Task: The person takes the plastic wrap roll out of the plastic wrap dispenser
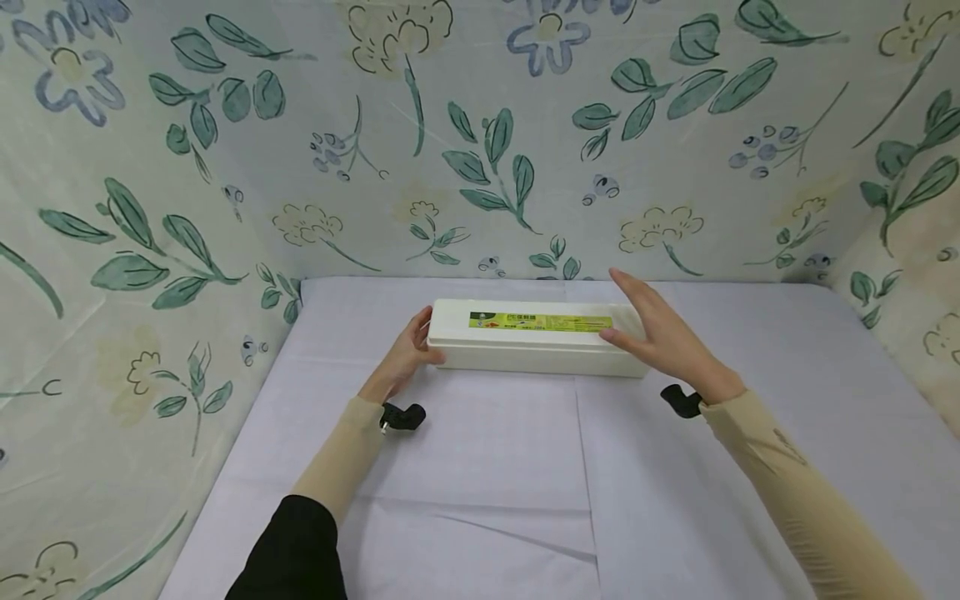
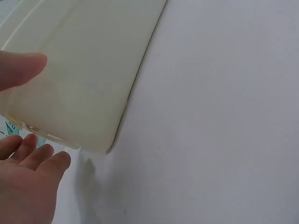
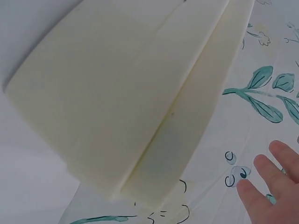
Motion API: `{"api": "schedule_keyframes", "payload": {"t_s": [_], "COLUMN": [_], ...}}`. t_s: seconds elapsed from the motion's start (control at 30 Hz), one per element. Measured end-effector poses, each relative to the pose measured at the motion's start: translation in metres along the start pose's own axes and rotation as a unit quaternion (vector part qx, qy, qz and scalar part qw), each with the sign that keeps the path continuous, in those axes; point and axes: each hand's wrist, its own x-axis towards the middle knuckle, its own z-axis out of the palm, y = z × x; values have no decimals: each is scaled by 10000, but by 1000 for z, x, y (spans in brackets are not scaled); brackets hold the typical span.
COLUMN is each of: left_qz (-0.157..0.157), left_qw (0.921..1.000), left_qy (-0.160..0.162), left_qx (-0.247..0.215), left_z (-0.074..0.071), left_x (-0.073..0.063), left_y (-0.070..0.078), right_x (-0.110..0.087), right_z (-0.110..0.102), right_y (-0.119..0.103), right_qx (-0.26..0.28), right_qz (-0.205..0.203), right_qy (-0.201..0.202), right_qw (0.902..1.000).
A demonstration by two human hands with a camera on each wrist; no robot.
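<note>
A long white lidded box (image 1: 536, 358) with a yellow-green label (image 1: 540, 322) on its lid lies crosswise on the white-covered table. At its left end is my left hand (image 1: 402, 354), thumb in front of the near face and fingers beside the end. In the left wrist view that hand's fingertips (image 2: 53, 161) look slightly apart from the box (image 2: 88, 79). Over the right end my right hand (image 1: 667, 333) is spread, its thumb near the label's right edge. The right wrist view has its fingers (image 3: 266, 182) extended beside the box (image 3: 107, 93), holding nothing.
White cloth (image 1: 480, 467) with creases covers the table. Behind it and at both sides hangs a floral-print curtain (image 1: 450, 192), close to the box's far side. A black wrist mount (image 1: 403, 417) sits on the left wrist, another black mount (image 1: 681, 402) on the right.
</note>
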Motion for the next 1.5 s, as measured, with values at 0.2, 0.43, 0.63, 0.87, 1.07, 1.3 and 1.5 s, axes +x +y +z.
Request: {"api": "schedule_keyframes", "payload": {"t_s": [0.2,0.43,0.63,0.87,1.07,1.3,1.5], "left_qz": [-14,-42,-71,-78,-93,-66,-150], "left_qw": [9996,9985,9960,9954,9941,9933,9931], "left_qy": [-53,-20,-54,-129,-64,-108,-158], "left_qx": [295,548,890,944,1077,1145,1148], "left_z": [1,3,3,3,3,1,1], "left_x": [3,7,9,9,10,13,14], "left_y": [-1,-4,-7,-7,-10,-13,-13], "right_x": [5,10,14,20,24,33,40], "right_z": [1,6,10,13,15,20,27], "right_y": [-6,-11,-16,-20,-23,-31,-36], "right_qx": [35,-16,-16,-130,-51,-57,-51], "right_qz": [-126,-87,-90,-267,-366,-270,-391], "right_qy": [-37,-132,-251,-304,-361,-549,-802], "right_qw": [9999,9999,9996,9991,9987,9981,9960]}}
